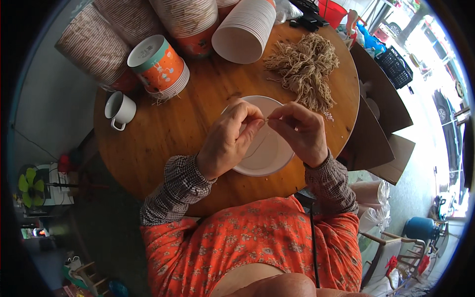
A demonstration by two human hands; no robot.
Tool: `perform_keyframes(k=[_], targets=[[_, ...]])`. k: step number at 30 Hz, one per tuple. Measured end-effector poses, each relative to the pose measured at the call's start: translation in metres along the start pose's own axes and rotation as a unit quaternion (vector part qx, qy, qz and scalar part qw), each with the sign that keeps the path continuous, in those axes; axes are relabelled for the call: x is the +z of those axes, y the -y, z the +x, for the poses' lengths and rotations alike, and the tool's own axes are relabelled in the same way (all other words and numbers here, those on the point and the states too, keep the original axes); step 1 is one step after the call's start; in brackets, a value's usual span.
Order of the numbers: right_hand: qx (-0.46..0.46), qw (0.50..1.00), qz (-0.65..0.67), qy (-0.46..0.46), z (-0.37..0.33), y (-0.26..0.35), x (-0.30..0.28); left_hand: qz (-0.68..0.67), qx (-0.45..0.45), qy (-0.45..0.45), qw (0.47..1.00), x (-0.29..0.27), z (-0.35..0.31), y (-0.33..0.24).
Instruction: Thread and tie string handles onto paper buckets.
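Observation:
Above a white paper bucket (275, 157), my left hand (228, 139) and my right hand (303, 132) meet fingertip to fingertip. Each pinches thumb against forefinger on a short bit of thin string (256, 149). One strand of it trails down inside the bucket. The part between the fingertips is too small to make out in detail. A loose heap of beige strings (303, 69) lies on the table just beyond my right hand.
Behind on the round wooden table (213, 84) are an orange patterned bucket stack (166, 69), a white bucket stack (247, 32) and tall stacks holding strings (89, 44). A white mug (127, 110) stands at the left edge. An open cardboard box (368, 136) is on the right.

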State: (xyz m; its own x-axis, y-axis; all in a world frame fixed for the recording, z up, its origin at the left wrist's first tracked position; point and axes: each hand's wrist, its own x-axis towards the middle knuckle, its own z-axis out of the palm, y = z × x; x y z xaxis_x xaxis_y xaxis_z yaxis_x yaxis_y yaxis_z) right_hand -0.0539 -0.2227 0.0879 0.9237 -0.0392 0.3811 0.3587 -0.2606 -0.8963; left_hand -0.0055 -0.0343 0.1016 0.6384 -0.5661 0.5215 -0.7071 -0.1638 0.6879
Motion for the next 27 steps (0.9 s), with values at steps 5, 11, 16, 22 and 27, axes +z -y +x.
perform_keyframes(k=[5, 11, 16, 22, 27], targets=[[0.059, 0.996, 0.071, 0.001, 0.019, 0.004, -0.012, 0.075, 0.058, -0.039, 0.995, 0.014, 0.008, -0.011], [-0.111, 0.939, 0.265, -0.187, 0.069, -0.021, -0.06, 0.26, 0.039, 0.125, 0.957, 0.052, -0.034, -0.039], [-0.075, 0.947, 0.182, -0.254, 0.052, -0.046, -0.08, 0.342, 0.076, 0.093, 0.932, 0.007, -0.051, -0.019], [0.002, 0.956, 0.23, -0.182, -0.022, -0.073, -0.004, 0.388, -0.02, 0.072, 0.919, -0.041, -0.081, -0.004], [0.024, 0.934, 0.327, -0.143, -0.046, -0.07, 0.057, 0.35, -0.044, 0.012, 0.936, -0.018, -0.071, -0.013]])
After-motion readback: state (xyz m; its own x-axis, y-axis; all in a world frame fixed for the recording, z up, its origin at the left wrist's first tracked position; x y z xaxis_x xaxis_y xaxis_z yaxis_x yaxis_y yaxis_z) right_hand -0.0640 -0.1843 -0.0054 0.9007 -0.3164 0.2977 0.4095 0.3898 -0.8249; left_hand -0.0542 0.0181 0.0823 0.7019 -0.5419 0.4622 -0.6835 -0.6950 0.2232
